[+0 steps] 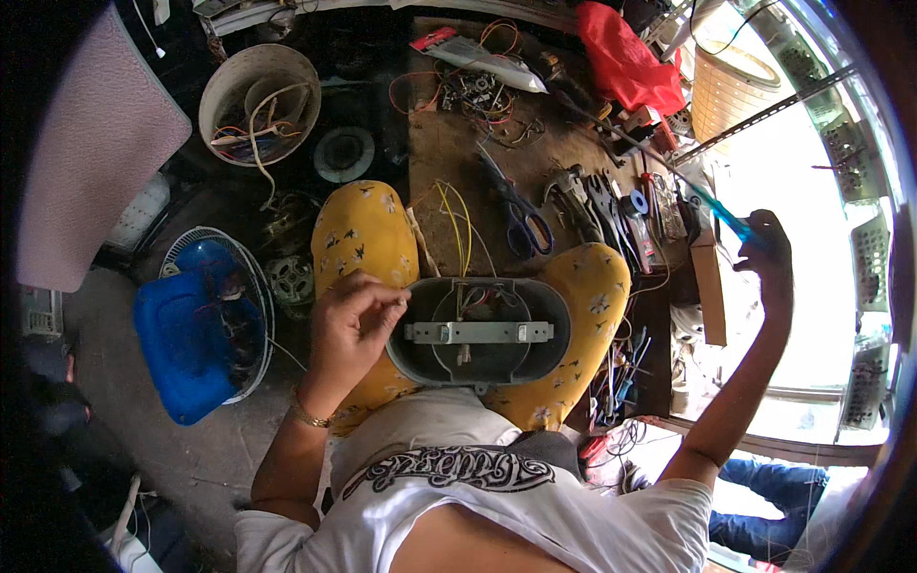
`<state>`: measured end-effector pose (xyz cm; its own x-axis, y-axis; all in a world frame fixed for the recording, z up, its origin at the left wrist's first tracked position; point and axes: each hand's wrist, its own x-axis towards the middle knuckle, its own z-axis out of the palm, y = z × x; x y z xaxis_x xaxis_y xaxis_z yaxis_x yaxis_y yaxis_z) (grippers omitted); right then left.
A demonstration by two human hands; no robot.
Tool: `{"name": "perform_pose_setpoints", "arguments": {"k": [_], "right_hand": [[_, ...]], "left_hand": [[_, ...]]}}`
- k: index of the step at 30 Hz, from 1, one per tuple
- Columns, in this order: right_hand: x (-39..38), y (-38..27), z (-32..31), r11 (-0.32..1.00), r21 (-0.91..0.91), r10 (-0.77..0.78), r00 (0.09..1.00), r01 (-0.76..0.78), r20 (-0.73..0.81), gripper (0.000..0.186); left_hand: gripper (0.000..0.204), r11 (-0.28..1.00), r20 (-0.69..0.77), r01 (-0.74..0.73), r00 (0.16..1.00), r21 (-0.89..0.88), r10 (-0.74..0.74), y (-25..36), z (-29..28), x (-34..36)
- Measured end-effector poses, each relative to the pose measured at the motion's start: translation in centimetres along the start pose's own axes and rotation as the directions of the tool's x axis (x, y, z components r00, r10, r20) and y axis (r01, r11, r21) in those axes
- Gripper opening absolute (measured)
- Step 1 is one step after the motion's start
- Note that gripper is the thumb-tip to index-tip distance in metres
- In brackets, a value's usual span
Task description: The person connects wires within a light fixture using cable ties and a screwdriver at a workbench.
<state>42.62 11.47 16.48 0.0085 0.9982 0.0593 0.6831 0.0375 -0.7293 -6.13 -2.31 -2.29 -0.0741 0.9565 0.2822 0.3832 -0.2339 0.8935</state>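
A grey oval housing (406,358) rests across my lap, its open side up. A flat metal bracket (482,332) spans it, and yellow wires (465,229) rise from its far side. At the housing's left rim, my left hand (351,325) is closed in a pinch; whatever its fingertips hold is too small to make out. Far out to the right, my right hand (772,258) grips a long screwdriver (728,221) by its teal handle. Its thin shaft points up and left over the wooden board, well away from the housing.
Beyond my knees, a wooden board (449,143) carries scissors (523,215), pliers (604,205), a hammer (573,196) and loose small parts (478,91). A red bag (626,57) lies behind. To the left stand a bucket (215,91) with wires and a blue basin (177,353).
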Motion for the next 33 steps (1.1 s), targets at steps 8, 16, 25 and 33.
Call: {"name": "perform_pose_setpoints", "arguments": {"k": [8,16,25,33], "right_hand": [[-2.8,-7.2,-5.0,0.305,0.613,-0.269,0.683,0.729,-0.679,0.038],[-5.6,-18.0,8.5,-0.199,0.857,-0.62,0.616,0.476,-0.486,0.03],[-5.2,-20.0,12.1,-0.126,0.874,-0.644,0.632,0.469,-0.432,0.021],[-5.2,-20.2,12.3,-0.093,0.91,-0.632,0.682,0.404,-0.367,0.027]], "left_hand": [[0.017,0.995,0.023,-0.065,0.998,0.075,0.063,-1.0,1.3,-1.5],[0.019,0.997,-0.091,0.01,0.996,0.075,-0.003,-0.8,2.2,-2.8],[0.018,0.997,-0.144,0.02,0.99,0.08,-0.009,-1.9,2.3,-3.3],[0.016,0.992,-0.15,0.001,0.989,0.125,0.018,-1.6,2.1,-3.1]]}}
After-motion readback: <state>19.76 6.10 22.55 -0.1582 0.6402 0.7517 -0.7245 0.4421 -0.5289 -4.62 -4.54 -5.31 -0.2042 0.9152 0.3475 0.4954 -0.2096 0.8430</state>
